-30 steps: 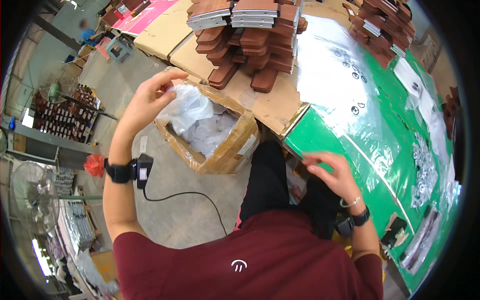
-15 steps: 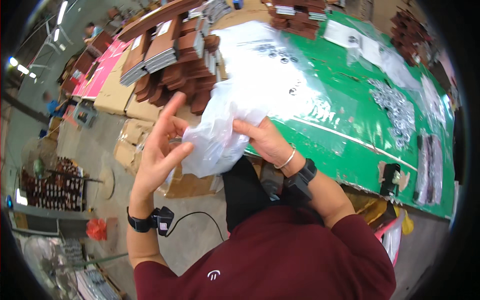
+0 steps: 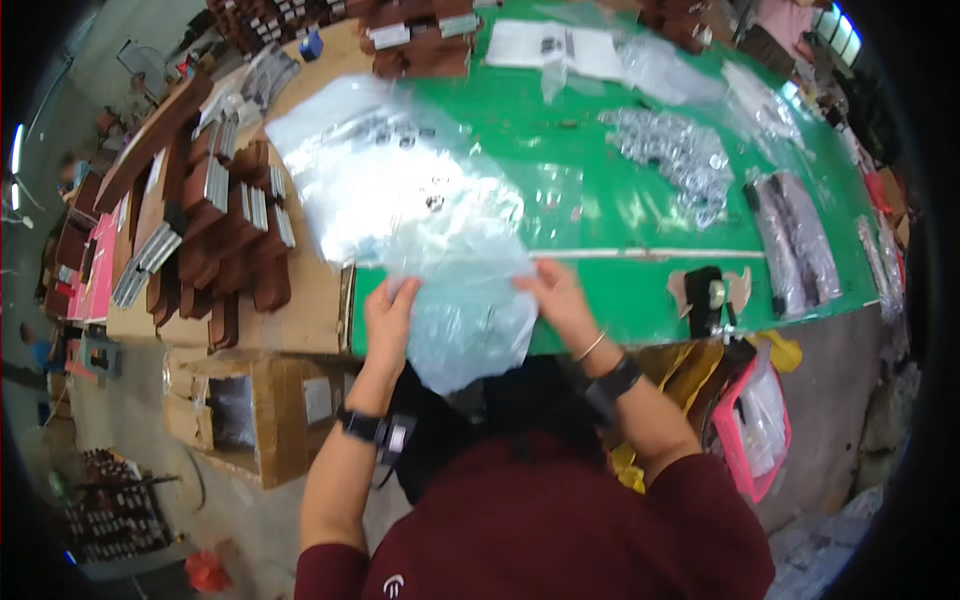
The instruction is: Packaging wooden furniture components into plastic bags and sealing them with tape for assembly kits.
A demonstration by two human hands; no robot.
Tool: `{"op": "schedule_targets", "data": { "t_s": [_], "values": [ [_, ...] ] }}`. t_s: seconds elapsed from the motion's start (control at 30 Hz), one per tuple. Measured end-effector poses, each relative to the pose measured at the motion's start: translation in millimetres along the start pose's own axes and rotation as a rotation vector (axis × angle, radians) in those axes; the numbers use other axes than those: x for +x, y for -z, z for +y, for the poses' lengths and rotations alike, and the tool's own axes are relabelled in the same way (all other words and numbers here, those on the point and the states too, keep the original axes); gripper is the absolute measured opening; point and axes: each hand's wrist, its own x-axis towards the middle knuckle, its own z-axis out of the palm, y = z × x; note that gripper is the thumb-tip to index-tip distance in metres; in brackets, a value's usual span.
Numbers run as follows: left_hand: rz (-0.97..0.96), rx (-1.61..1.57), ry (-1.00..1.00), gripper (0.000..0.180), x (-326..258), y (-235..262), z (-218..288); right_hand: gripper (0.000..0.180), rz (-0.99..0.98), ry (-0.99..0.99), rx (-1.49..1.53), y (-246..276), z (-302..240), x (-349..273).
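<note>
Fingers of the left hand [image 3: 387,325] and right hand [image 3: 565,305] pinch a translucent plastic bag [image 3: 470,338].
Wrinkled and bluish-white, it spans between the fingertips; the left hand points forward, the right angles inward.

bag [image 3: 470,335]: thin translucent plastic, crinkled | tabletop [image 3: 630,300]: smooth, glossy | box [image 3: 280,425]: matt cardboard

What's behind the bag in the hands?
Behind the bag: the green table and, past the bag's top, a printed plastic sheet. The table edge directly behind the bag is mostly covered; can't tell what else is there.
</note>
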Motion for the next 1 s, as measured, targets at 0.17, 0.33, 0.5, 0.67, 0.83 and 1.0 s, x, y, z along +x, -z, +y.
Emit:
{"op": "schedule_targets", "data": {
  "t_s": [0.17,0.33,0.5,0.67,0.83,1.0],
  "values": [
    [0.183,0.069,-0.089,0.032,16.2,-23.6,-9.0,0.014,0.129,0.053,-0.274,20.0,-15.3,14.6],
    [0.056,0.728,-0.785,0.050,3.5,-45.5,23.7,0.015,0.187,0.063,-0.472,34.6,-10.9,18.7],
    [-0.143,1.043,-0.777,0.068,9.5,-58.6,-17.3,0.033,0.515,0.275,-1.146,51.6,-52.9,15.9],
    [-0.243,1.209,-0.667,0.081,10.2,-57.1,-27.8,0.063,-0.193,0.640,-0.781,-34.9,-62.2,2.1],
    [-0.165,1.138,-0.665,0.082,7.9,-62.7,-27.9,0.077,-0.230,0.641,-1.398,22.4,-21.9,35.7],
    [-0.199,1.079,-0.670,0.086,9.4,-68.2,-28.8,0.067,0.113,0.144,-1.859,79.2,-75.0,35.3]
  ]
}}
